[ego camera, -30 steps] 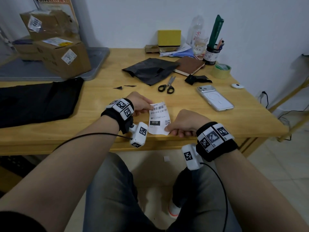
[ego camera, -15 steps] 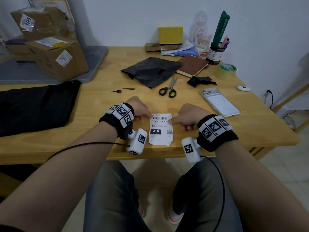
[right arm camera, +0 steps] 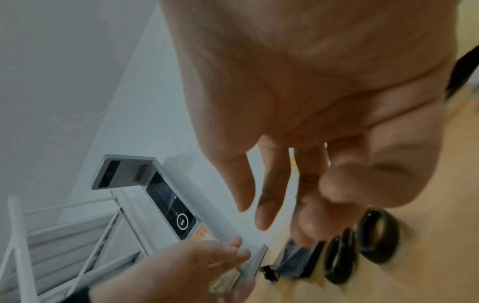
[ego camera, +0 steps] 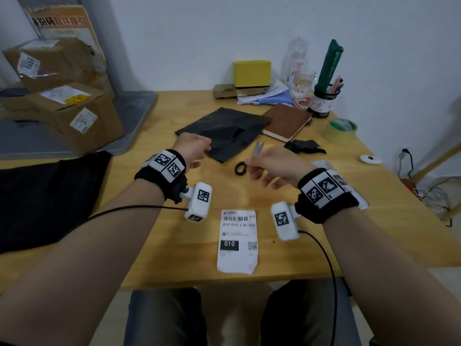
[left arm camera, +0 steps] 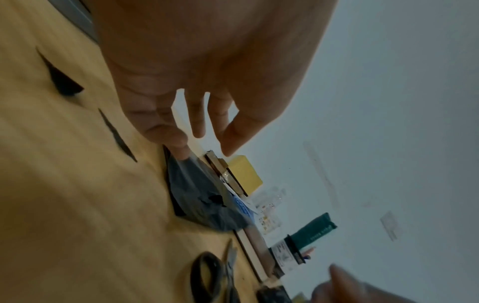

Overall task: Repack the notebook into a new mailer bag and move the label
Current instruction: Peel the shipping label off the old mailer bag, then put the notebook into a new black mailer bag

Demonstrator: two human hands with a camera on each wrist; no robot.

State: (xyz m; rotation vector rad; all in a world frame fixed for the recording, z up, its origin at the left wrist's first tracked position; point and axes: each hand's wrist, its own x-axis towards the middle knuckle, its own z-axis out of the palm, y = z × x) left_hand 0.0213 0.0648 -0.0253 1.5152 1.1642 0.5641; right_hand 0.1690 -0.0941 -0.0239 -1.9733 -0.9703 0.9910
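Observation:
The white shipping label (ego camera: pixel 237 240) lies flat near the front edge of the wooden table (ego camera: pixel 159 258), with no hand touching it. A cut black mailer bag (ego camera: pixel 222 131) lies mid-table, and the brown notebook (ego camera: pixel 287 122) rests closed beside it on the right. My left hand (ego camera: pixel 193 149) hovers at the bag's near left corner, its fingers (left arm camera: pixel 199 123) loose and empty. My right hand (ego camera: pixel 269 166) hangs over the black-handled scissors (ego camera: pixel 249 161), its fingers (right arm camera: pixel 272 194) relaxed and holding nothing. A larger black bag (ego camera: pixel 50 196) lies spread at the left.
A phone (ego camera: pixel 321 163) lies partly hidden under my right wrist. A tape roll (ego camera: pixel 341 131), pen cup (ego camera: pixel 323 103), yellow box (ego camera: pixel 252 73) and papers stand at the back. Cardboard boxes (ego camera: pixel 69 113) sit on a grey tray at the left. Black plastic scraps (ego camera: pixel 304 147) lie near the notebook.
Both hands have let go of the label and lifted away from it toward the black bag and the scissors. The label stays flat by the front edge.

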